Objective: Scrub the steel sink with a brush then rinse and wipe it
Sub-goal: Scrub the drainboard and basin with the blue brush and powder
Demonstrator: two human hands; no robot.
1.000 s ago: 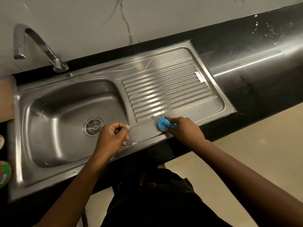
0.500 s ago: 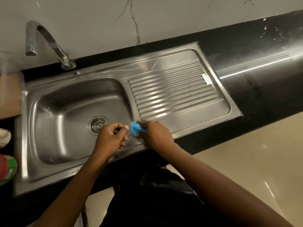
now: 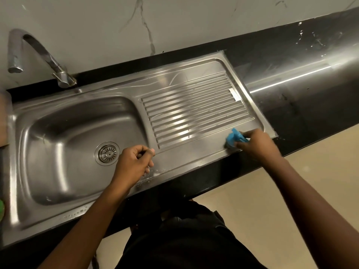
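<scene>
— Hands first: what are they doing?
— The right hand (image 3: 256, 146), right of centre, has its fingers curled round a blue brush (image 3: 235, 139). The left hand (image 3: 134, 164), near the middle of the frame, is balled into a loose fist with nothing visible in it, and sits over the front rim of the sink (image 3: 48, 133).

— Which way does the brush point?
— Its blue body runs from upper left down to lower right, into the fingers. The dark bristle side faces down onto the steel.

— Where on the sink is it?
— On the flat strip below the ribs of the drainboard (image 3: 194, 113), at its lower right corner, just beside the front rim.

— What else is around?
— The drain strainer (image 3: 107, 153) lies in the basin just left of the fist. A tap (image 3: 38, 53) curves at upper left. Black countertop (image 3: 291, 105) stretches to the right. White specks (image 3: 155, 173) dot the rim by the left hand.

— How far apart are brush and left hand?
— Well apart, and the smooth front strip between them is bare.
</scene>
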